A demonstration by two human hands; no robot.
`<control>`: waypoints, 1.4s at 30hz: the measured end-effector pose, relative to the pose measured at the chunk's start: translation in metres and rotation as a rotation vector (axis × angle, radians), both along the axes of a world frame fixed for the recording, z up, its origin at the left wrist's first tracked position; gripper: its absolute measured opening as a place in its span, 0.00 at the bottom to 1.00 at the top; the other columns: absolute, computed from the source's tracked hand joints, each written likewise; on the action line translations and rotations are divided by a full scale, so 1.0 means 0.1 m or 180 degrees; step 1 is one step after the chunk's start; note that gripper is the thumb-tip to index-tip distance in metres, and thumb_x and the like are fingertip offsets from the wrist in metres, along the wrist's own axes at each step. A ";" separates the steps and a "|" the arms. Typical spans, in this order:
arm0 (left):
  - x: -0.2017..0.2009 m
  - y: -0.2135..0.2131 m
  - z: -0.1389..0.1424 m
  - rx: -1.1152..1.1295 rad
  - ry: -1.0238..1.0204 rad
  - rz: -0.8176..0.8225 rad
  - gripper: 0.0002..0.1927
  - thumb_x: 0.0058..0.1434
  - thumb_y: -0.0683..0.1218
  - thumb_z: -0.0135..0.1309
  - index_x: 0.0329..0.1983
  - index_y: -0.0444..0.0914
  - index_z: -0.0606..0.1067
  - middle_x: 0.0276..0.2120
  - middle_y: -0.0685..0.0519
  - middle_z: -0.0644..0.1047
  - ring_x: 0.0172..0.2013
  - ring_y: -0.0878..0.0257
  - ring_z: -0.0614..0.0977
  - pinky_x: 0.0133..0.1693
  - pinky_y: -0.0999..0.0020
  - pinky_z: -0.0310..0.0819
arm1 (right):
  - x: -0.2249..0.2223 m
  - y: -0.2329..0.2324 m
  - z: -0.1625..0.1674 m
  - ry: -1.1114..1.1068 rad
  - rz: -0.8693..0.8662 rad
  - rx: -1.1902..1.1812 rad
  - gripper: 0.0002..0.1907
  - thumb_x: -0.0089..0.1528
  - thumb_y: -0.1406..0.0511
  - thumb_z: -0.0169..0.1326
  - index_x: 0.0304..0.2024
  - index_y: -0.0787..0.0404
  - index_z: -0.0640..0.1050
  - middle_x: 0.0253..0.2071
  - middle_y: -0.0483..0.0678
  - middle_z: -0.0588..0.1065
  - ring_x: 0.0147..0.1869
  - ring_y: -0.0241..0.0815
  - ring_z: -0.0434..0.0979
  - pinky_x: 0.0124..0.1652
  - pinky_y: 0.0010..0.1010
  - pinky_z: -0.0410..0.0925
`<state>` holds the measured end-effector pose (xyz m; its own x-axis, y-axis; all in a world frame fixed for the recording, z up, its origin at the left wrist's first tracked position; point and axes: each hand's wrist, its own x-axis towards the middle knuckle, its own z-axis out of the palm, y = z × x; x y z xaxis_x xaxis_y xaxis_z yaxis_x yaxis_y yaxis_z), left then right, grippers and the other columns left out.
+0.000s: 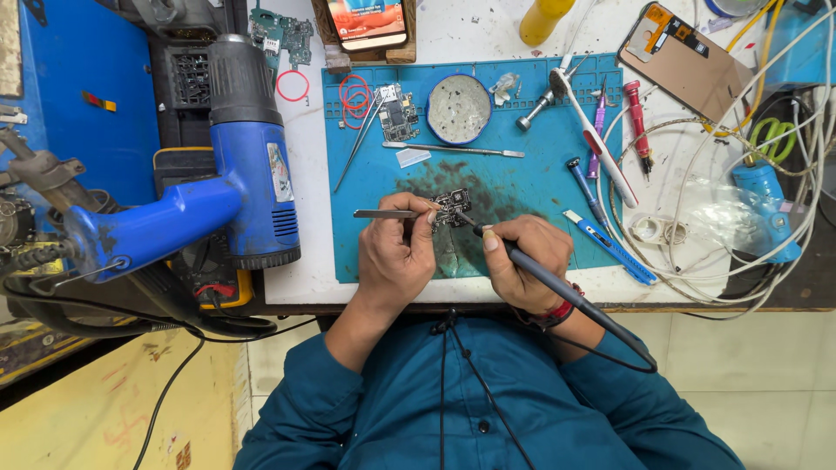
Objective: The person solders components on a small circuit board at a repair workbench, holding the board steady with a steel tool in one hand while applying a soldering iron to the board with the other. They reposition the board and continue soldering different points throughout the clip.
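Left hand pinches a pair of tweezers between thumb and forefinger; the tips lie on the small circuit board, just beyond the fingertips. Right hand is closed pen-fashion round a dark soldering iron, its tip touching the board's near edge (the cord runs back past the wrist and over the sleeve).

The board sits on the stained middle of the blue work mat, between the two sets of fingertips. The mat's near edge lies under both palms, close to the table edge.

Room to move: bare mat opens past the board, up to a flat metal spudger lying crosswise. Beyond that, a round tin dish and a second board.

Left of the left knuckles, the mat ends; the blue heat gun stands near, apart. Right of the right knuckles, a blue screwdriver and blue knife lie near, then a tangle of white cables.
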<state>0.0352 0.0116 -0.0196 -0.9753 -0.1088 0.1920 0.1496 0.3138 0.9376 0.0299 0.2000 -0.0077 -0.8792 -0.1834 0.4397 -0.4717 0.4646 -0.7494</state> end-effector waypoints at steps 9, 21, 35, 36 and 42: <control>-0.02 0.00 -0.01 -0.0039 0.0053 0.0001 0.07 0.70 0.37 0.55 0.47 0.35 0.70 0.35 0.52 0.81 0.29 0.66 0.83 0.32 0.72 0.77 | 0.01 0.03 -0.03 0.0106 0.0102 -0.0186 0.06 0.63 0.72 0.57 0.31 0.65 0.75 0.25 0.51 0.75 0.25 0.45 0.74 0.29 0.32 0.65; 0.01 0.00 -0.01 -0.0021 -0.0108 0.0007 0.07 0.69 0.37 0.55 0.47 0.35 0.70 0.36 0.51 0.82 0.29 0.66 0.83 0.32 0.72 0.77 | 0.02 0.02 -0.04 0.0080 0.0111 -0.0070 0.06 0.63 0.71 0.58 0.31 0.65 0.75 0.26 0.51 0.75 0.25 0.46 0.73 0.29 0.33 0.65; 0.01 0.00 -0.01 0.0006 -0.0022 -0.0038 0.07 0.70 0.37 0.55 0.47 0.36 0.69 0.37 0.51 0.82 0.30 0.66 0.84 0.32 0.72 0.78 | 0.01 0.03 -0.02 0.0061 0.0167 -0.0075 0.06 0.63 0.71 0.57 0.31 0.65 0.75 0.24 0.51 0.74 0.25 0.46 0.73 0.29 0.34 0.64; 0.00 0.00 -0.01 -0.0008 0.0040 -0.0039 0.07 0.70 0.37 0.55 0.47 0.36 0.69 0.37 0.51 0.82 0.30 0.66 0.84 0.33 0.72 0.78 | 0.01 0.03 -0.03 0.0074 0.0169 -0.0067 0.06 0.63 0.71 0.58 0.31 0.65 0.75 0.24 0.51 0.74 0.25 0.46 0.73 0.29 0.34 0.64; 0.01 0.00 -0.01 -0.0016 -0.0021 -0.0016 0.07 0.70 0.37 0.55 0.47 0.36 0.70 0.37 0.51 0.82 0.29 0.66 0.83 0.32 0.72 0.77 | 0.01 0.03 -0.04 0.0098 0.0177 -0.0115 0.06 0.64 0.71 0.57 0.31 0.65 0.74 0.26 0.51 0.75 0.26 0.45 0.74 0.29 0.33 0.65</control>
<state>0.0360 0.0113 -0.0208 -0.9771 -0.1031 0.1863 0.1451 0.3178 0.9370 0.0306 0.2025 -0.0113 -0.8541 -0.2151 0.4735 -0.5191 0.4099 -0.7501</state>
